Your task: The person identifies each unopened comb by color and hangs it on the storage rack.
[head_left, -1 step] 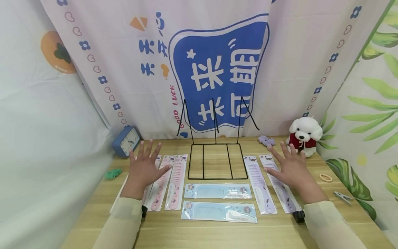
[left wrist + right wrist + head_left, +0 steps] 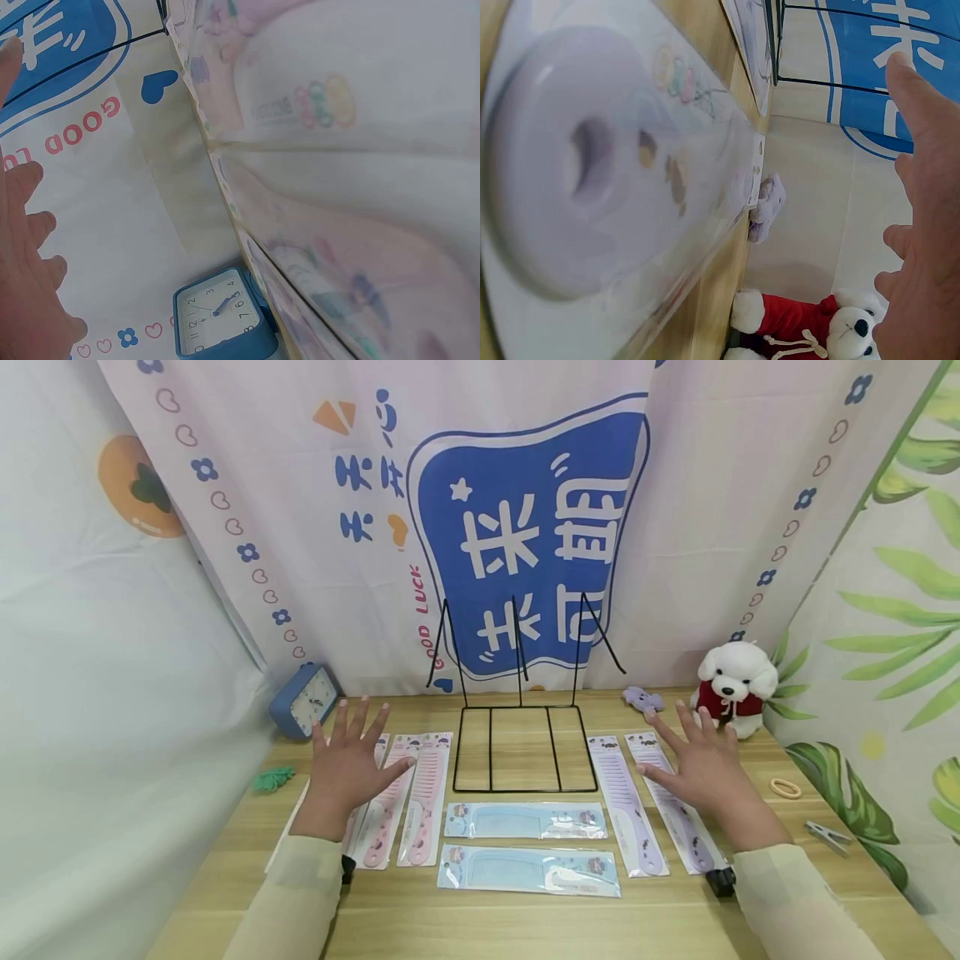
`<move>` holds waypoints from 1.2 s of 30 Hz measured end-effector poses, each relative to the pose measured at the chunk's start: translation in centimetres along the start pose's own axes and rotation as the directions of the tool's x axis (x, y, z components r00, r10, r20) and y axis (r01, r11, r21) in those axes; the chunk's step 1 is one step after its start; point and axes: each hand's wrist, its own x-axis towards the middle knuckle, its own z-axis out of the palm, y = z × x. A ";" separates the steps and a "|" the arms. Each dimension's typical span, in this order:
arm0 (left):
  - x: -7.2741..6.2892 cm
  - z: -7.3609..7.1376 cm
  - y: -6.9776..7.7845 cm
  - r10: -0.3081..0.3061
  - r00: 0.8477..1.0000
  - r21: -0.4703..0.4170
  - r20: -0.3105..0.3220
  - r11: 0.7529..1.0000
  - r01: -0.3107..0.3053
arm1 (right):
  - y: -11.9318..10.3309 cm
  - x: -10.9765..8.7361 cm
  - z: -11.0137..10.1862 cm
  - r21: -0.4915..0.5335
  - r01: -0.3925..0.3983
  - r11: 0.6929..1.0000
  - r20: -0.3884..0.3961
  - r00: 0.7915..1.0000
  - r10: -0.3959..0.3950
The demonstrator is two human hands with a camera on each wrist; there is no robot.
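Change: none shown; the two head views matched. No packet had been taken up, so the arrangement was whole.

Curtain (image 2: 540,527), printed: hung behind. Table (image 2: 525,927), wood-grained: carried the items below.

Wire rack (image 2: 520,706), black: stood toward the far side, middle; no packet hung on it.

Left hand (image 2: 350,768): fingers spread apart over the pink packets, grip on nothing. Right hand (image 2: 702,768): likewise spread, over the purple packets, grip on nothing. Whether either touched a packet could not be told.

Packets, clear-fronted, each plainly seen one containing a comb: two blue packets (image 2: 528,871), crosswise before the rack; two purple packets (image 2: 627,806), lengthwise, right of it; pink packets (image 2: 426,802), lengthwise, left of it, exact count hidden by the left arm.

Plush dog (image 2: 731,693), red-clothed: far right corner. Clock (image 2: 303,703), blue: far left. Purple toy (image 2: 642,699): left of the dog. Green clump (image 2: 273,779): left edge. Clothespin (image 2: 828,837): right edge. Ring (image 2: 787,796), beige: between dog and clothespin.
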 end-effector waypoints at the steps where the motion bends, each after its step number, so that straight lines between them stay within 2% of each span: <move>1: 0.0 0.0 0.0 0.001 1.000 0.000 0.000 1.000 -0.001 | 0.0 0.0 0.0 0.003 0.000 1.000 0.002 1.000 0.000; 13: -0.3 0.1 -0.1 0.006 1.000 -0.011 -0.002 1.000 -0.006 | 0.2 -0.3 0.6 0.030 -0.004 1.000 -0.002 1.000 0.004; 24: -0.5 -0.4 -0.7 0.007 1.000 -0.008 -0.005 1.000 -0.007 | -0.4 -0.1 0.4 0.138 0.002 0.990 0.021 1.000 -0.005; 28: -1.1 -0.3 -1.6 0.005 1.000 -0.025 -0.017 1.000 -0.006 | -1.4 0.3 0.4 0.138 0.025 0.990 0.037 0.999 -0.030; 31: -1.8 0.0 -2.7 -0.014 1.000 -0.048 -0.005 0.999 0.013 | -2.6 0.8 0.6 0.185 0.058 0.981 0.050 0.996 -0.068; 36: -3.0 0.6 -4.4 -0.066 0.994 -0.117 0.084 0.990 0.076 | -4.9 1.8 1.3 0.260 0.058 0.964 0.117 0.989 -0.091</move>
